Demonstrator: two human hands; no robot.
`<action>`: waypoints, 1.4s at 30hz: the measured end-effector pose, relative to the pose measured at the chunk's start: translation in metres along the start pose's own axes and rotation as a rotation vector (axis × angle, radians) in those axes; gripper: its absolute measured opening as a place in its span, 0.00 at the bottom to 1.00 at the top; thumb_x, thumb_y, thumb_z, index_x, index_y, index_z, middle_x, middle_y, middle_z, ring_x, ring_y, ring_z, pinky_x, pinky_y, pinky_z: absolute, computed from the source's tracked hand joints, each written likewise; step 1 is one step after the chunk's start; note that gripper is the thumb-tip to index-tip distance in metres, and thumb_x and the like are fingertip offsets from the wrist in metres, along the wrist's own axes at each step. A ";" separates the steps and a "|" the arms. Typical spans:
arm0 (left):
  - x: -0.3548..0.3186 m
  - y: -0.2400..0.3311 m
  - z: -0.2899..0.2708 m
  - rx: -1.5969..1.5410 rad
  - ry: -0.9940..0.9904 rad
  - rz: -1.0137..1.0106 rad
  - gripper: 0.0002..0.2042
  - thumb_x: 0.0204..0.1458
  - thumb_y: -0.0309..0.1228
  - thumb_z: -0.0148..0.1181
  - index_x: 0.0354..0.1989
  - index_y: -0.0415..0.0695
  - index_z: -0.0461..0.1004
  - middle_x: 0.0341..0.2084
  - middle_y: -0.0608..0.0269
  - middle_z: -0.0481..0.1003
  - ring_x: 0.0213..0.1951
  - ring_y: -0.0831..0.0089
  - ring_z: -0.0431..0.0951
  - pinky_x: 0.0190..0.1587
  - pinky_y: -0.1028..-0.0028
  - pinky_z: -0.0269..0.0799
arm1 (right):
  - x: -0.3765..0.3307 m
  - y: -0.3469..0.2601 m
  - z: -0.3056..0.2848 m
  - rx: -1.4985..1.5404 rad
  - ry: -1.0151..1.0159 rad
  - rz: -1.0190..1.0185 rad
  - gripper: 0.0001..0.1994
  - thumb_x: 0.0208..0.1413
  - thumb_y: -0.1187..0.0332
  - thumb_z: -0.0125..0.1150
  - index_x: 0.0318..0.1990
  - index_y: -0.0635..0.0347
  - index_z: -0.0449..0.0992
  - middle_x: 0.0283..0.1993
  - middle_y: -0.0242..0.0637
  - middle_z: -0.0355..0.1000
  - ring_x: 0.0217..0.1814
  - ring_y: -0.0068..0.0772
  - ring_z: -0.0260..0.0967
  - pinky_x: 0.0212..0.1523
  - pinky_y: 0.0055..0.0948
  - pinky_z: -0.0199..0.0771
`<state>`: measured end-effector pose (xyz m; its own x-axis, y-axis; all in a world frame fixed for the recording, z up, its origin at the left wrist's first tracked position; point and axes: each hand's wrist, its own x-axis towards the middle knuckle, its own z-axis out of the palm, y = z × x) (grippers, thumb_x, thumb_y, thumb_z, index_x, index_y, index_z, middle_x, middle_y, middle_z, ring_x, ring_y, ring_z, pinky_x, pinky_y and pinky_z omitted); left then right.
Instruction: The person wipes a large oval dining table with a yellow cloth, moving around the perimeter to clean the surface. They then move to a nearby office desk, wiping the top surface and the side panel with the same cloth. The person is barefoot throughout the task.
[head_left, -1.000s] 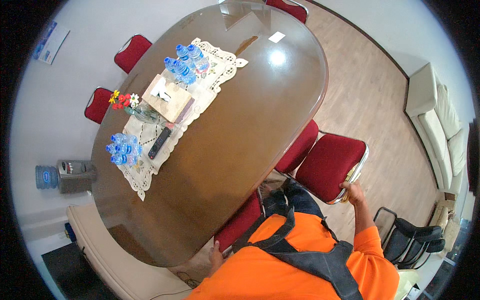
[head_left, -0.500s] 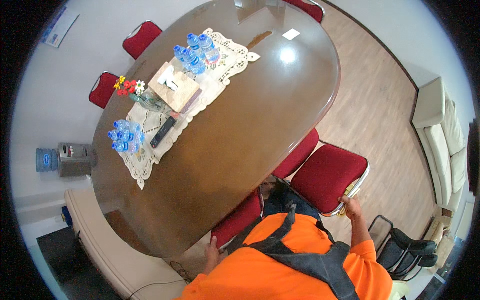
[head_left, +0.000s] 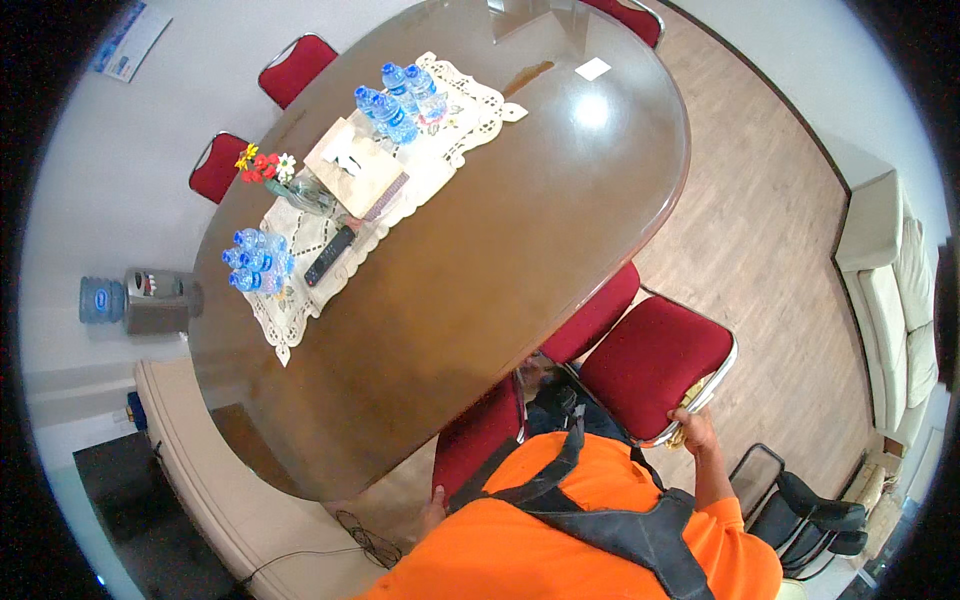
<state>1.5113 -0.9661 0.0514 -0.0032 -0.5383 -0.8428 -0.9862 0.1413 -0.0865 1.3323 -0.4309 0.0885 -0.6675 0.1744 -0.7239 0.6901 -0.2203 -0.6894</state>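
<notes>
Reaching down, each hand's grip holds a red chair: left hand [head_left: 433,500] one chair [head_left: 480,440], right hand [head_left: 692,428] another [head_left: 655,362].

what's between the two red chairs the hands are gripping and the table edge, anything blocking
Nothing visible. The left hand holds a red chair already tucked against the table; the right hand grips a second red chair standing apart over bare floor.

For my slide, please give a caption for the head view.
Each hand, left hand and right hand, grips a red chair beside the oval table.
</notes>
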 end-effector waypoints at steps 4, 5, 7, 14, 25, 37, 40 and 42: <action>-0.048 0.028 0.012 -0.671 -0.027 -0.046 0.36 0.56 0.60 0.49 0.54 0.34 0.67 0.36 0.49 0.73 0.34 0.58 0.75 0.32 0.63 0.71 | -0.004 0.008 -0.009 -0.021 0.006 -0.024 0.31 0.38 0.78 0.59 0.56 0.65 0.64 0.48 0.39 0.71 0.47 0.39 0.71 0.50 0.38 0.73; -0.059 0.033 0.009 -0.686 -0.042 -0.050 0.35 0.56 0.59 0.49 0.54 0.34 0.67 0.36 0.49 0.73 0.34 0.57 0.75 0.32 0.63 0.70 | -0.006 0.009 -0.008 -0.013 -0.004 -0.057 0.29 0.39 0.78 0.58 0.55 0.65 0.65 0.47 0.38 0.72 0.45 0.39 0.72 0.48 0.38 0.73; -0.054 0.024 0.003 -0.436 -0.065 0.007 0.34 0.56 0.57 0.51 0.55 0.35 0.66 0.35 0.49 0.73 0.32 0.57 0.75 0.32 0.62 0.70 | -0.005 0.016 -0.014 -0.085 -0.004 -0.014 0.28 0.39 0.79 0.58 0.54 0.65 0.66 0.46 0.37 0.72 0.44 0.37 0.71 0.47 0.37 0.74; -0.017 -0.006 0.011 -0.541 -0.060 -0.022 0.31 0.56 0.53 0.55 0.56 0.36 0.65 0.35 0.51 0.72 0.31 0.59 0.74 0.31 0.61 0.69 | -0.006 0.023 -0.010 -0.126 -0.015 -0.021 0.24 0.40 0.80 0.59 0.51 0.67 0.69 0.41 0.35 0.74 0.39 0.34 0.72 0.42 0.34 0.74; 0.009 -0.014 0.020 -0.350 -0.072 0.069 0.32 0.55 0.49 0.58 0.59 0.37 0.62 0.41 0.51 0.72 0.35 0.58 0.75 0.36 0.63 0.70 | -0.019 0.000 0.029 -0.085 0.035 -0.151 0.25 0.39 0.77 0.61 0.51 0.67 0.69 0.42 0.40 0.73 0.43 0.38 0.73 0.45 0.37 0.74; 0.037 -0.033 0.043 -0.609 -0.035 0.064 0.34 0.54 0.45 0.61 0.64 0.39 0.59 0.47 0.52 0.72 0.40 0.58 0.75 0.42 0.64 0.72 | -0.007 0.009 0.045 0.078 0.112 0.031 0.25 0.55 0.64 0.61 0.57 0.69 0.64 0.51 0.42 0.70 0.49 0.37 0.70 0.53 0.37 0.71; 0.031 -0.031 0.053 -0.743 0.052 0.033 0.35 0.53 0.44 0.62 0.65 0.39 0.58 0.49 0.52 0.72 0.41 0.58 0.76 0.44 0.64 0.72 | 0.022 0.012 -0.001 0.049 0.008 0.189 0.28 0.62 0.46 0.50 0.56 0.64 0.68 0.46 0.41 0.73 0.46 0.36 0.71 0.48 0.37 0.72; -0.006 0.003 0.038 -0.780 0.135 0.014 0.36 0.52 0.42 0.64 0.66 0.40 0.57 0.52 0.51 0.71 0.45 0.59 0.75 0.46 0.65 0.72 | 0.021 -0.004 -0.030 0.023 0.206 0.136 0.28 0.62 0.44 0.50 0.53 0.62 0.71 0.42 0.39 0.74 0.43 0.36 0.72 0.43 0.35 0.72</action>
<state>1.5145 -0.9308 0.0356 0.0126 -0.6439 -0.7650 -0.8170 -0.4477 0.3634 1.3237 -0.3977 0.0749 -0.4962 0.3337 -0.8015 0.7615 -0.2761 -0.5864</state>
